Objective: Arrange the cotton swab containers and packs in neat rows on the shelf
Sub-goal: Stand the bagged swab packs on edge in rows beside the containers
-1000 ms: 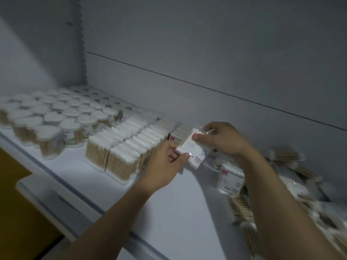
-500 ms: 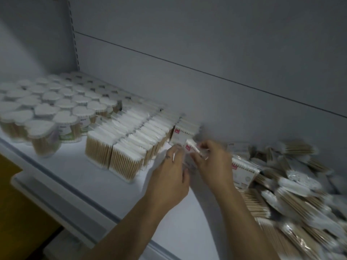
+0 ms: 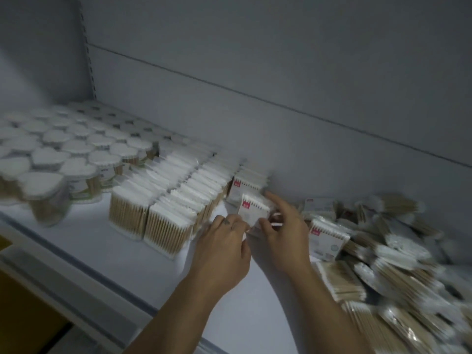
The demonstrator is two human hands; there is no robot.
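Both my hands hold a white cotton swab pack with a red label (image 3: 252, 210), upright on the white shelf (image 3: 86, 236). My left hand (image 3: 224, 246) grips its lower left side and my right hand (image 3: 283, 231) its right side, index finger stretched over the top. Just behind it stands a short row of like packs (image 3: 249, 182). Left of that run two long rows of upright clear swab packs (image 3: 176, 198). Heart-lidded round containers (image 3: 63, 154) fill the shelf's left part in rows.
A loose heap of swab packs (image 3: 398, 254) covers the right side of the shelf, with one red-label pack (image 3: 328, 236) upright at its edge. The grey back panel (image 3: 281, 85) rises behind. The shelf's front lip (image 3: 84, 269) runs diagonally at lower left.
The pack was lifted in both hands a second ago; it has come down to the shelf in front of the red-label row. The camera has swung right, showing more of the heap.
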